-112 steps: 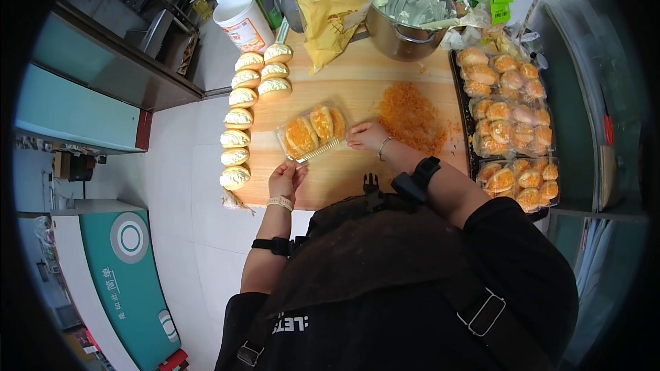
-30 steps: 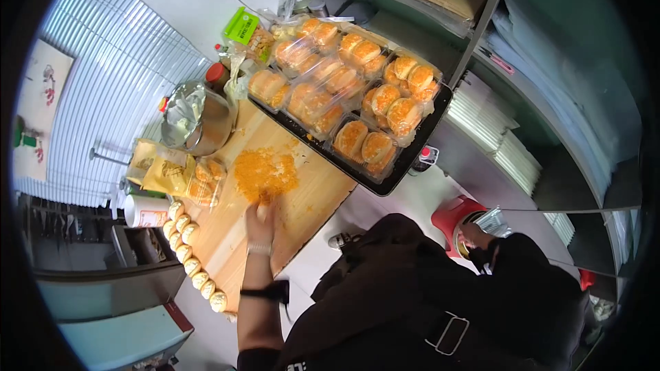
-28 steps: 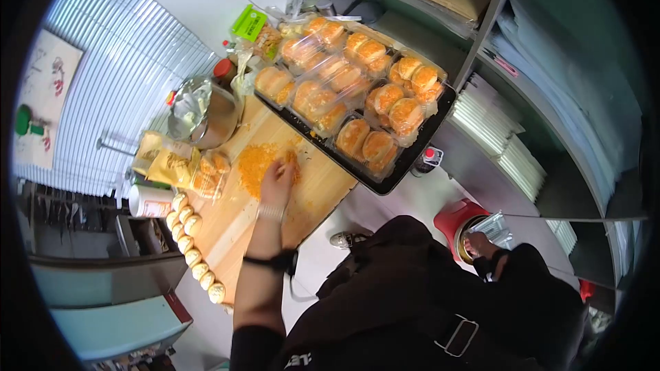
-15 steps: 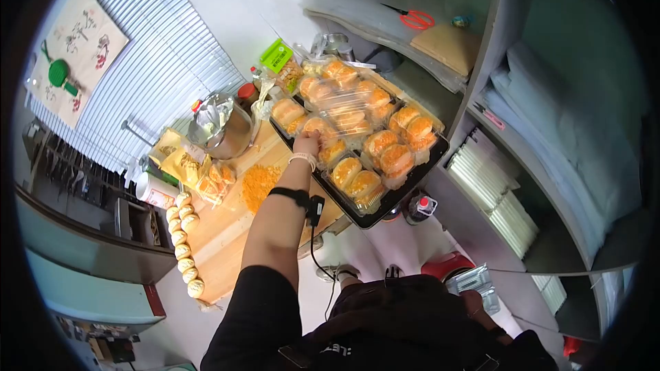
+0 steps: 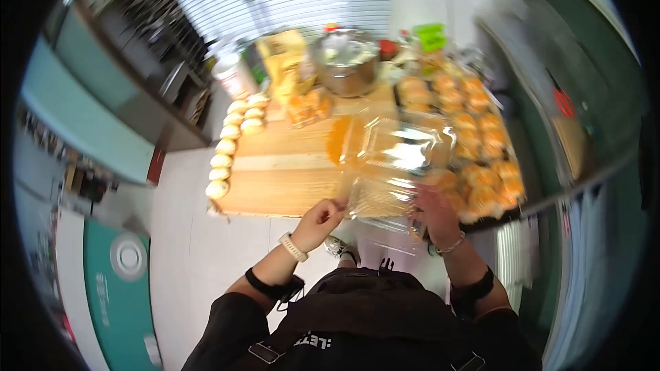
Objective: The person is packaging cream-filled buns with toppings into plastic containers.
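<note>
An opened clear plastic clamshell container (image 5: 381,196) is held over the front edge of the wooden board, its lid (image 5: 405,148) raised on the far side. No bun shows in it. At its left edge, my left hand (image 5: 322,223) pinches the plastic between thumb and fingers. My right hand (image 5: 438,211) grips the right edge, somewhat blurred by motion. Just beyond my right hand lies the black tray (image 5: 491,221), carrying several packs of golden filled buns (image 5: 481,178). Orange crumbs (image 5: 337,141) are heaped on the board behind the container, partly seen through it.
Pale round rolls (image 5: 221,161) line the left side of the wooden board (image 5: 275,185). Along the back stand a steel pot (image 5: 346,69), a yellow bag (image 5: 283,62), a bag of orange pieces (image 5: 307,106) and a white tub (image 5: 234,75). Shelves (image 5: 536,103) border the right.
The view has swung left. My left hand has left the bun tray and now holds the container's left edge. My right hand and the opened container have come into view over the board.
</note>
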Demonstrator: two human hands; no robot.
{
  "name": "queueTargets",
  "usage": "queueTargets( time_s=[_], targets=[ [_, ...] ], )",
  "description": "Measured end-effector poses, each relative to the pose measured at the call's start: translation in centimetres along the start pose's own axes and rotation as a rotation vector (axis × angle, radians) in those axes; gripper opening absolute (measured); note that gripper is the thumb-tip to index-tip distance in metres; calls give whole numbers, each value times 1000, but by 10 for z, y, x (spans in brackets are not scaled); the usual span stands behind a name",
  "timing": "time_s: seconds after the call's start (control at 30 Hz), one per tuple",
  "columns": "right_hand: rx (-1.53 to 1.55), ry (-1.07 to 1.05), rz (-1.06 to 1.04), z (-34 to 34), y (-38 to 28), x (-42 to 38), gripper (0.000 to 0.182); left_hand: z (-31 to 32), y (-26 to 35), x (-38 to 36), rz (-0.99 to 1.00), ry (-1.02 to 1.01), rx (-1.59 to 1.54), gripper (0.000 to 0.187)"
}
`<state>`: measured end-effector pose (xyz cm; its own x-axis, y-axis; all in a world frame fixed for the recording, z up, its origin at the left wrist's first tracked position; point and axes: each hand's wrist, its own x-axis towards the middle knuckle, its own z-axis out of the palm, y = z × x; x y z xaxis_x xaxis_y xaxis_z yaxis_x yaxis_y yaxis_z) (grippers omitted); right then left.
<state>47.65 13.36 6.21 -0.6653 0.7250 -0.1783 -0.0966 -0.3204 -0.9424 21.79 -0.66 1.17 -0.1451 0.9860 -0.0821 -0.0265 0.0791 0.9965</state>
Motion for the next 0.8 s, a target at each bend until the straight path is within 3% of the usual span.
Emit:
queueTargets(
  time_s=[0.07, 0.13, 0.17, 0.2, 0.23, 0.3, 0.37, 0.43, 0.53, 0.77, 0.8],
  targets=[
    [-123, -207, 78, 46, 12, 58, 37, -43, 7, -35, -41, 173, -134, 15],
    [-302, -478, 184, 108, 16, 98, 30, -87, 15, -69, -109, 175, -520, 38],
    [-223, -554, 112, 135, 56, 123, 29, -105, 14, -87, -108, 203, -554, 52],
    [-197, -668, 153, 168, 54, 134, 34, -109, 34, -101, -148, 289, -727, 53],
    [-302, -749, 188, 193, 61, 153, 43, -124, 30, -116, -77, 373, -695, 53],
    [-93, -787, 260, 239, 83, 208, 54, -144, 22, -150, 42, 596, -639, 52],
    [-162, -576, 229, 274, 83, 262, 77, -160, 15, -186, 158, 804, -589, 50],
    [-527, -376, 147, 297, 108, 320, 102, -165, 10, -212, 279, 966, -568, 50],
    [-956, -123, -57, 315, 166, 405, 118, -166, 6, -231, 398, 1188, -517, 55],
    [-1013, -14, -42, 343, 203, 490, 120, -164, 8, -239, 365, 1384, -546, 61],
    [-1020, 15, -21, 348, 205, 489, 113, -167, 10, -239, 362, 1394, -552, 61]
  ],
)
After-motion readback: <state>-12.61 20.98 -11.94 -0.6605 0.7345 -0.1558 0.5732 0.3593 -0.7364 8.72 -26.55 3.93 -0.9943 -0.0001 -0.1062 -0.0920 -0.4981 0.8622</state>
